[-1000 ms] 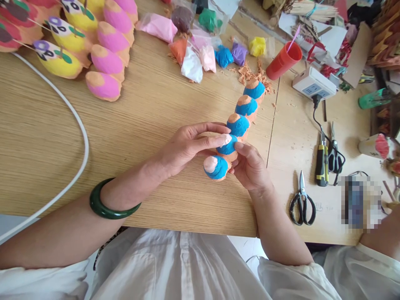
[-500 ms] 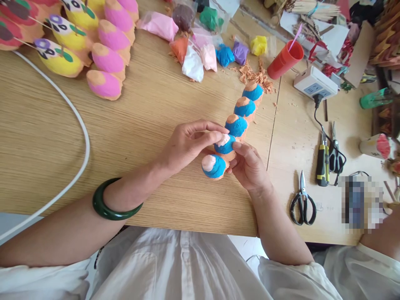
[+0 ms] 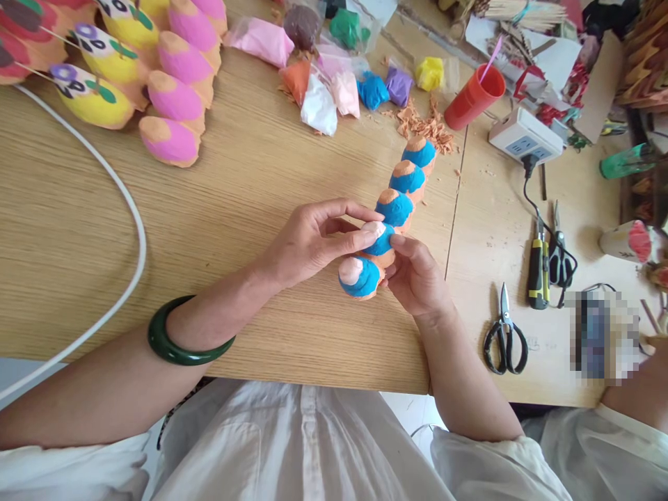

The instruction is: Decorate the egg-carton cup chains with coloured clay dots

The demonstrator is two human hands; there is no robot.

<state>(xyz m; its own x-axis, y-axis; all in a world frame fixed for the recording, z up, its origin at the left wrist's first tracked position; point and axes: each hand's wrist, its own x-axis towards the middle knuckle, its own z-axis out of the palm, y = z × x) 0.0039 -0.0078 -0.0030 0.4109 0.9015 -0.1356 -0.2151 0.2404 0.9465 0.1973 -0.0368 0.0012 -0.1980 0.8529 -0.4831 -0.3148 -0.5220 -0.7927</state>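
A strip of orange egg-carton cups [image 3: 395, 207], each wrapped in blue clay, slants across the table. My right hand [image 3: 420, 278] grips its near end from the right, thumb on the blue side of the second cup and fingers partly hidden underneath. From the left, my left hand [image 3: 313, 240] has its thumb and fingertips closed around a pale pink clay patch [image 3: 374, 227] on top of that second cup. The nearest cup carries a smooth pale pink clay cap [image 3: 351, 269]. The farther cups have bare orange tops.
Bags of coloured clay, among them white [image 3: 319, 104] and blue [image 3: 372, 90], lie at the back. Orange scraps [image 3: 428, 126] sit beside a red cup [image 3: 474, 97]. Scissors [image 3: 504, 334], a utility knife [image 3: 538, 271] and a power strip [image 3: 526, 139] are right; pink cups [image 3: 170, 141] left.
My left thumb has shifted down and in against the pale pink clay, which now looks flatter on the second cup. My right hand keeps its grip on the strip.
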